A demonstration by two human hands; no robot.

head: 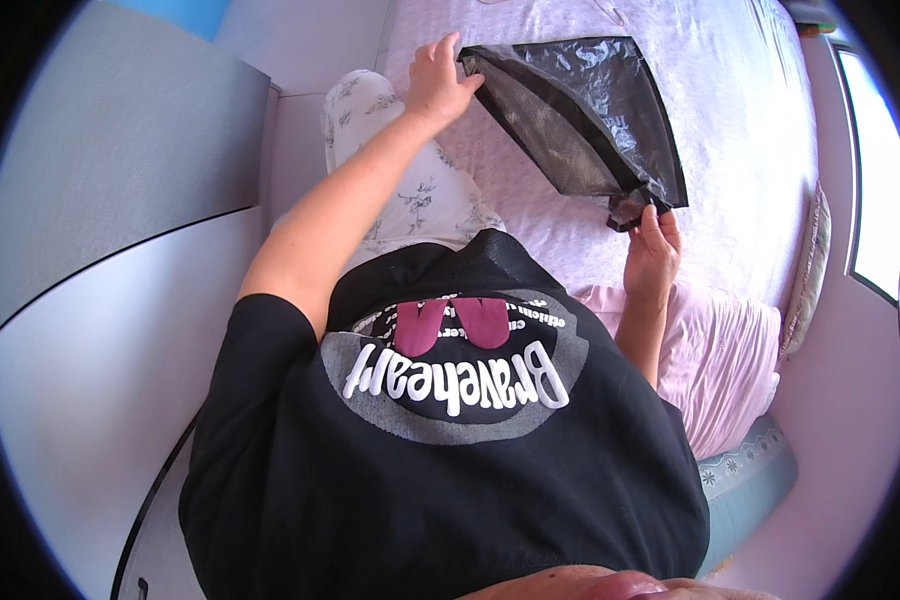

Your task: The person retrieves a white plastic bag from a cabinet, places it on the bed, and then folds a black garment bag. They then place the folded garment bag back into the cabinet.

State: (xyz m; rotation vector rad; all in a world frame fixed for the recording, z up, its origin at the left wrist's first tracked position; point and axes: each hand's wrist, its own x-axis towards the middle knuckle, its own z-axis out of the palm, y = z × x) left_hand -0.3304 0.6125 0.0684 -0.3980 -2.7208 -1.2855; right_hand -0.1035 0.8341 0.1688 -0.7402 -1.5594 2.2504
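Note:
A black plastic bag [607,97] is stretched out above a pale pink bedsheet [727,150], with a greyish see-through panel facing me. My left hand [439,79] pinches its upper left corner between thumb and fingers. Near the bag's lower right corner, my right hand [654,244] grips the bunched black plastic. The bag spans the space between both hands and looks flat; whether anything is inside I cannot tell. It bears some faint writing.
White patterned trousers [420,195] cover my legs at the bed's edge. A pink pillow [720,367] lies at the right, over a teal headboard or cushion [757,480]. Grey and white cabinet panels [120,135] stand at the left. A window [877,180] is at the far right.

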